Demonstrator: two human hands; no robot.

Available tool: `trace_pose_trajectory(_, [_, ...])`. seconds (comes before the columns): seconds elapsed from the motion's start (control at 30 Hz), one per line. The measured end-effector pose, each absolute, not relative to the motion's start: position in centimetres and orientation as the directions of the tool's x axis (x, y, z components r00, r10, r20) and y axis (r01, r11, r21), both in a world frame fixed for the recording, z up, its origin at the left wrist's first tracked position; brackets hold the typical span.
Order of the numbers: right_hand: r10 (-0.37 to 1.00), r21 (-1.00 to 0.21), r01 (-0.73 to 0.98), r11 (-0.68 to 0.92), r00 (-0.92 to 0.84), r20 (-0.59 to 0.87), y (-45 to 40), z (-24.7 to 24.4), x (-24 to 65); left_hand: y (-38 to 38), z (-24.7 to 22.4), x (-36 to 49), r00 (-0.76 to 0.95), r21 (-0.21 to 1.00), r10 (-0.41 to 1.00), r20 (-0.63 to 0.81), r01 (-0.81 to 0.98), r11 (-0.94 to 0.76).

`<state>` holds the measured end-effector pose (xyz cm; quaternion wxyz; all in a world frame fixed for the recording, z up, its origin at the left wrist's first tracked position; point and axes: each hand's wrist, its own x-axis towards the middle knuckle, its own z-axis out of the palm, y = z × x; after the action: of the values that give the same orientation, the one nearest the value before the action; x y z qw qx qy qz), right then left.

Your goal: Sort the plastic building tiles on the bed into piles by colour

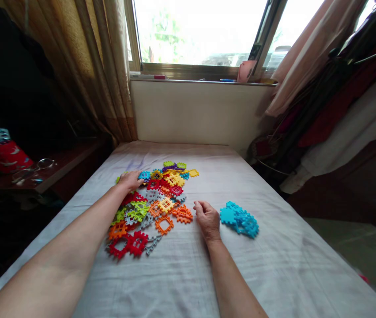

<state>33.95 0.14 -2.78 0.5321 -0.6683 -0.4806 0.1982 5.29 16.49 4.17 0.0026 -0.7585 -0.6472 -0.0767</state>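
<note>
Toothed plastic pieces [165, 204] lie in a loose, many-coloured pile in front of me, left of the middle of the cloth-covered surface [161, 287]. Red, orange, yellow, lime green, grey, blue and purple ones overlap, several with window-like cut-outs. My left hand [131, 181] is at the far left side of the pile, back upward, fingers stretched towards a blue windowed piece [144, 175]; I cannot tell whether they grip anything. My right hand [208, 220] rests just right of the pile, its fingers curled in loosely, and I cannot see inside the curl. Close to its fingers, an orange piece [183, 214] lies at the pile's right edge. Just beyond the other side of that hand, a separate heap of light blue pieces [239, 219] sits together, apart from the mixed ones. Nearest me in the pile are red pieces [137, 243], with a grey piece [153, 245] beside them. Ahead is a bright window [191, 31], with a pink container [246, 70] on its sill. A gold-brown curtain [85, 62] hangs to the left, and clothes [340, 119] hang to the right.
</note>
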Motion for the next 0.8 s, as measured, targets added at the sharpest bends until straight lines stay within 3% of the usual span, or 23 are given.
trace_pose_trajectory(0.27, [0.865, -0.895, 0.447, -0.004, 0.451, 0.221, 0.1, -2.9, 33.9, 14.1, 5.0, 4.6, 0.129, 0.086, 0.977, 0.169, 0.986, -0.145])
trace_pose_trajectory(0.37, [0.869, -0.893, 0.451, 0.002, 0.441, 0.225, 0.0, -2.8, 33.8, 11.2, 5.7, 5.0, 0.138, 0.135, 0.963, 0.234, 0.976, -0.172])
trace_pose_trajectory(0.5, [0.886, -0.873, 0.473, 0.119, 0.347, 0.309, -0.6, -1.7, 33.1, 5.7, 5.1, 7.5, 0.17, 0.425, 0.936, 0.309, 0.855, -0.296])
trace_pose_trajectory(0.63, [0.912, -0.852, 0.425, 0.305, 0.127, 0.39, -1.3, -0.5, 31.4, 1.2, 3.4, 11.2, 0.289, 0.683, 0.924, 0.252, 0.623, -0.381])
trace_pose_trajectory(0.73, [0.945, -0.899, 0.306, 0.313, -0.006, 0.327, -1.4, -0.1, 30.7, -0.1, 2.2, 12.9, 0.323, 0.804, 0.919, 0.227, 0.47, -0.364])
trace_pose_trajectory(0.8, [0.955, -0.91, 0.307, 0.279, 0.013, 0.298, -1.2, 0.3, 31.4, -0.5, 1.7, 13.2, 0.296, 0.839, 0.928, 0.226, 0.425, -0.34])
